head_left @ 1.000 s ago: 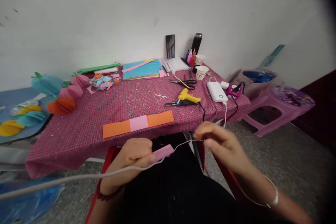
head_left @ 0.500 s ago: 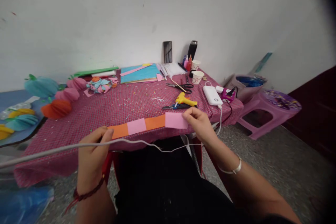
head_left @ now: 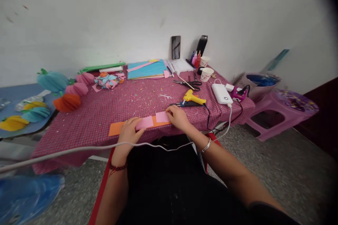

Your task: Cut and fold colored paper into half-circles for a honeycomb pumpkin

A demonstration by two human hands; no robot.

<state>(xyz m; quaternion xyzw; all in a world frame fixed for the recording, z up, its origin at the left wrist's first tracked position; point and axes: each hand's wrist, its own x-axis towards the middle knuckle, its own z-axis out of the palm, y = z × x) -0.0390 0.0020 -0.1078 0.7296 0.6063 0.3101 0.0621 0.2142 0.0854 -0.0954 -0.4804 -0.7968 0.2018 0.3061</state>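
Observation:
A paper strip (head_left: 115,129) of orange with pink pieces lies along the table's front edge. My left hand (head_left: 129,135) is closed on it left of the middle, fingers over the top at a pink piece (head_left: 145,122) and thumb at the near edge. At the right end, my right hand (head_left: 177,116) pinches another pink piece (head_left: 161,117) that lies over the orange. The strip's right tip is hidden under that hand. Just beyond my right hand lies a yellow glue gun (head_left: 194,97), with a dark tool partly under it.
Scissors (head_left: 194,84), paper cups (head_left: 206,74) and a white power bank (head_left: 221,94) stand beyond on the right. A white cable (head_left: 105,147) crosses in front of my hands. Paper pumpkins (head_left: 67,102) and paper scraps (head_left: 107,80) lie left; blue sheets (head_left: 146,70) lie at the back.
Both hands have moved closer together, bringing the strip from held up and stretched out down onto the table. My left hand has shifted right along it. The view has shifted slightly.

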